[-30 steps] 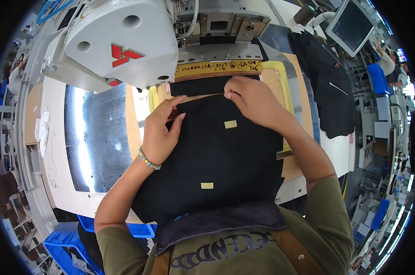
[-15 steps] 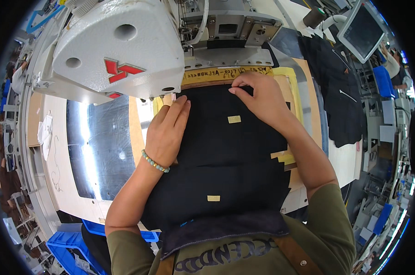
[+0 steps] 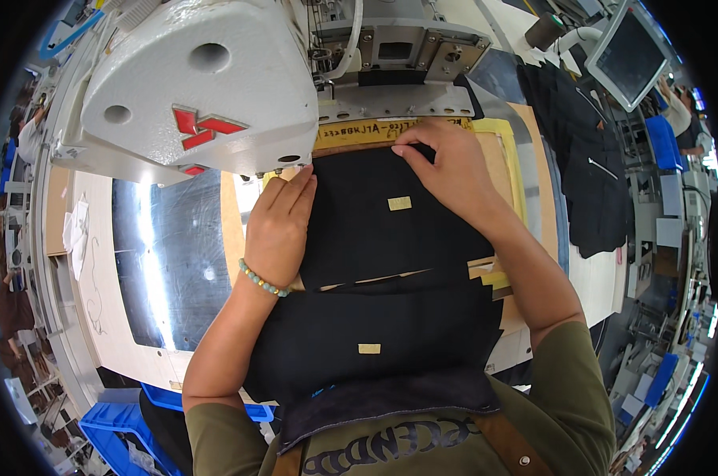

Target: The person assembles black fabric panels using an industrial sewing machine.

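1. A thin pale gap has just opened between the far flat black cloth panel (image 3: 359,238) and the near black cloth panel (image 3: 422,317), so the far one seems separately placed.
2. Far panel: just near of the long yellow marked strip (image 3: 355,137).
3. Left hand (image 3: 278,226): fingers together, flat along its left edge; thumb hidden.
4. Right hand (image 3: 454,170): still apparently pinching its far edge.

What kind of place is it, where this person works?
Probably a garment factory: a large white machine, seemingly for sewing, stands by black fabric panels, and dark cloth pieces with zippers lie to the right.
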Demonstrator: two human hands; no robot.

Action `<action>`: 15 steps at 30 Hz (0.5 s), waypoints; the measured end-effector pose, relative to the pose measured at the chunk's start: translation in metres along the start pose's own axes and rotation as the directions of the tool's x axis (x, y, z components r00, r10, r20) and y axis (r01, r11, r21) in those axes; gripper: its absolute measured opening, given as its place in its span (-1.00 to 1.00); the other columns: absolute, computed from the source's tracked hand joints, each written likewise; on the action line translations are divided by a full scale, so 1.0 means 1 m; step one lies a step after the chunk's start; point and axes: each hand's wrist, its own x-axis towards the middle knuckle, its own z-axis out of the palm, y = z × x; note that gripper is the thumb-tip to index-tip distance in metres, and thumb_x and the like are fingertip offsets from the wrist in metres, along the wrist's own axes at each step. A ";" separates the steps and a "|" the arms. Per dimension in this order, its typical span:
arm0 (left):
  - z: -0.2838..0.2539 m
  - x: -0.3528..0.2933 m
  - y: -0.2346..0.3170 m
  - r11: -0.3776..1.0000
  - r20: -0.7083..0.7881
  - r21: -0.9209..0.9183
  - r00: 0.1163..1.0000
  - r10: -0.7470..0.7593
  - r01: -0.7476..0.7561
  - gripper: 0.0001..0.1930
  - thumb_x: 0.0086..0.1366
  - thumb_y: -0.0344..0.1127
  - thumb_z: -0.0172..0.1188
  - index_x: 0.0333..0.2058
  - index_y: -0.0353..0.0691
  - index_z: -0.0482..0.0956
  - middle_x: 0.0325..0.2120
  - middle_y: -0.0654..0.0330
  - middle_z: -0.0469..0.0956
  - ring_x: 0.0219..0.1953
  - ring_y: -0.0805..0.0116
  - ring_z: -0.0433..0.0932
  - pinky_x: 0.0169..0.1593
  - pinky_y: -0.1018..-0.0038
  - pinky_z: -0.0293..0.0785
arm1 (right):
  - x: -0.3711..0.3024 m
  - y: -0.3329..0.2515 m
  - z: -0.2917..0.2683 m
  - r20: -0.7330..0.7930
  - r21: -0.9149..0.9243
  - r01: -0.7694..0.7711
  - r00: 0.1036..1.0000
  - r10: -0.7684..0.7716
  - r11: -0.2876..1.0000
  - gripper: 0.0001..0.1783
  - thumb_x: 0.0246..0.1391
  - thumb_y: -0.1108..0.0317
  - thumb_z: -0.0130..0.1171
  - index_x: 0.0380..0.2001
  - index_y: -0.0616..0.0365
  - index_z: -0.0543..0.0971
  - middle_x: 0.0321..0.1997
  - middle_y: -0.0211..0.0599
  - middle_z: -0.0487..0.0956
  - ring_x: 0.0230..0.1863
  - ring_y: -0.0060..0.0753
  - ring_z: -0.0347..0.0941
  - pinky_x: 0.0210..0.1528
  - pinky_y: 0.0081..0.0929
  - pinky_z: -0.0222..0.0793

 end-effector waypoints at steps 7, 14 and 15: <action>-0.001 0.002 -0.001 0.999 0.013 0.035 1.000 0.020 -0.020 -0.61 0.05 -0.58 0.26 -0.08 -0.50 0.72 0.00 0.05 0.70 -0.15 0.22 0.61 0.02 0.37 0.64 | -0.001 0.003 0.003 0.003 0.004 -0.023 1.000 0.023 1.000 -0.86 0.17 0.30 0.41 -0.30 0.14 0.75 -0.27 -0.17 0.68 -0.19 0.05 0.61 -0.14 -0.11 0.50; -0.006 0.004 0.001 1.000 0.061 0.023 0.998 -0.014 0.013 -0.64 0.16 -0.65 0.25 -0.04 -0.40 0.74 0.04 0.10 0.71 -0.13 0.18 0.64 0.02 0.32 0.66 | -0.001 -0.003 0.001 0.036 -0.003 -0.123 0.992 0.123 0.992 -0.88 0.15 0.31 0.42 -0.31 0.11 0.75 -0.30 -0.20 0.69 -0.25 0.00 0.61 -0.17 -0.11 0.51; -0.006 0.005 0.002 1.000 0.057 0.011 0.998 -0.012 0.011 -0.64 0.16 -0.65 0.25 -0.04 -0.40 0.74 0.04 0.10 0.71 -0.13 0.18 0.64 0.02 0.32 0.66 | -0.002 0.000 0.003 0.007 -0.002 -0.070 0.997 0.070 0.998 -0.89 0.15 0.32 0.42 -0.32 0.11 0.75 -0.30 -0.21 0.69 -0.27 0.00 0.61 -0.18 -0.11 0.51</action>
